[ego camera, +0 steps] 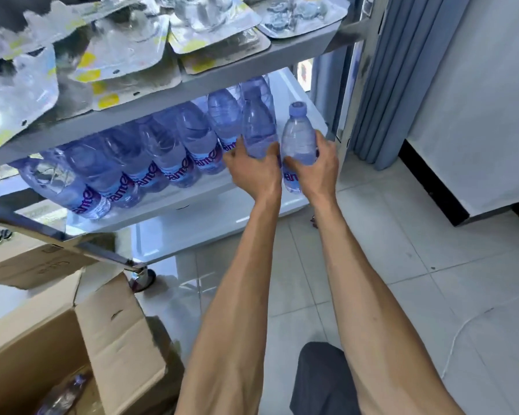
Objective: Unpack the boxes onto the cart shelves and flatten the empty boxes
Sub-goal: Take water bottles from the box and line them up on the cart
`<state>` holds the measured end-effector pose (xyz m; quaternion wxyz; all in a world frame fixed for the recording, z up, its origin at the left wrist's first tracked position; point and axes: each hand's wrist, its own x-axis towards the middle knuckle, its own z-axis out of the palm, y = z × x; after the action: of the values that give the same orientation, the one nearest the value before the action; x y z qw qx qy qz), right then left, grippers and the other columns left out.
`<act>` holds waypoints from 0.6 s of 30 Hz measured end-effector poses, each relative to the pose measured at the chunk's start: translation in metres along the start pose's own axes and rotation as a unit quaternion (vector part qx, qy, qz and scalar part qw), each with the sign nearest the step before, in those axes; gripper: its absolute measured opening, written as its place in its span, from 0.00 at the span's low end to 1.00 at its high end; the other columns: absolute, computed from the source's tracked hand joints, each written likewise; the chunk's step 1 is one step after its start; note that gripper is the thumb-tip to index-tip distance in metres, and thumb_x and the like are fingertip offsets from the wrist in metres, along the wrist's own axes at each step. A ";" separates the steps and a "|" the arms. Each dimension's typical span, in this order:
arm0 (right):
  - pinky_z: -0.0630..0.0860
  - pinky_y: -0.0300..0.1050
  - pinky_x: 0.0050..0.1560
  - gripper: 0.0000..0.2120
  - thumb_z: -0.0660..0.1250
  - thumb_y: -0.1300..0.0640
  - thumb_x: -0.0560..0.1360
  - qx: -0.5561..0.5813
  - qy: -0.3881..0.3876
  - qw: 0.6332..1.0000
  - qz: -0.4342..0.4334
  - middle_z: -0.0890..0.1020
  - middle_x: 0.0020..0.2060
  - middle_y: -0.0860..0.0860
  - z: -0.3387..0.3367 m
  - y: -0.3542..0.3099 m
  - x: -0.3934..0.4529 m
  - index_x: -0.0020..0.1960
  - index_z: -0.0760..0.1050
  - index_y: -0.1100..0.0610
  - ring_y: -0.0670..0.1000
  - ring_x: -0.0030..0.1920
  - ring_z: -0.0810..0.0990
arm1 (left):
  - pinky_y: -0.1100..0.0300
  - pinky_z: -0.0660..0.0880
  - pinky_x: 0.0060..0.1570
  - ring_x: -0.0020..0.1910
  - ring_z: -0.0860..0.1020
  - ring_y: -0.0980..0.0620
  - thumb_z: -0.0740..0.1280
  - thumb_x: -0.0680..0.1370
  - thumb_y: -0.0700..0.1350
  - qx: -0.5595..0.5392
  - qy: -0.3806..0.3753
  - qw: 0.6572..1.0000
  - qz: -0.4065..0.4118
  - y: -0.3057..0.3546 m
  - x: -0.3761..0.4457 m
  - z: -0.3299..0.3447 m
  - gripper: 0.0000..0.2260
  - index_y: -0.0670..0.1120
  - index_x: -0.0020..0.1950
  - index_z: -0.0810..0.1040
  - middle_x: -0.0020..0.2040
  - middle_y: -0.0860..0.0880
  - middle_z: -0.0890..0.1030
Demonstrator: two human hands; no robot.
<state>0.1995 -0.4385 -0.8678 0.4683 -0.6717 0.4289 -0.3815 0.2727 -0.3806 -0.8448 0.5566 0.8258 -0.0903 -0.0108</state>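
Head view, looking down at a white metal cart with stacked shelves. Both bare arms reach forward to the right end of the white middle shelf. The left hand grips a clear, blue-tinted plastic water bottle, and the right hand grips a second like bottle with a pale blue cap. Both bottles stand nearly upright, caps pointing up and away, close side by side near the shelf's front right corner. A row of matching bottles fills the shelf to their left, leaning the same way. White shelf surface lies bare behind and right of the held bottles. The upper shelf overhangs close above, covered with flat blister packs. An open brown cardboard box sits lower left on the pale tiled floor.
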 end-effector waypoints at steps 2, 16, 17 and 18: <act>0.77 0.41 0.43 0.20 0.76 0.51 0.61 0.011 0.010 1.000 -0.005 0.76 0.46 0.54 0.002 0.004 0.015 0.51 0.76 0.53 0.46 0.42 0.78 | 0.59 0.73 0.52 0.47 0.76 0.49 0.76 0.69 0.48 -0.014 -0.009 1.000 0.022 -0.001 0.011 0.007 0.18 0.44 0.57 0.81 0.52 0.44 0.76; 0.75 0.49 0.60 0.28 0.77 0.57 0.69 0.090 0.058 0.993 -0.049 0.80 0.58 0.56 0.016 0.008 0.045 0.66 0.74 0.63 0.53 0.60 0.77 | 0.57 0.74 0.62 0.57 0.75 0.44 0.74 0.74 0.38 -0.179 0.026 0.982 0.058 -0.004 0.023 0.024 0.25 0.39 0.70 0.73 0.57 0.40 0.71; 0.75 0.53 0.62 0.29 0.77 0.58 0.70 0.095 0.053 0.993 -0.046 0.79 0.61 0.58 0.018 0.007 0.047 0.68 0.73 0.65 0.56 0.62 0.77 | 0.59 0.73 0.62 0.58 0.75 0.43 0.74 0.74 0.38 -0.185 0.031 0.980 0.060 -0.004 0.023 0.026 0.25 0.38 0.70 0.73 0.58 0.39 0.70; 0.74 0.55 0.63 0.29 0.77 0.58 0.71 0.096 0.051 0.993 -0.047 0.79 0.62 0.58 0.019 0.005 0.049 0.68 0.72 0.65 0.57 0.64 0.76 | 0.61 0.73 0.62 0.59 0.75 0.43 0.74 0.74 0.38 -0.187 0.034 0.980 0.064 -0.006 0.022 0.028 0.25 0.37 0.70 0.73 0.58 0.39 0.70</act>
<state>0.2325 -0.4797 -0.8720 0.4895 -0.6231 0.3812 -0.4762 0.2919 -0.4078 -0.8592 0.7038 0.6992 -0.1200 0.0365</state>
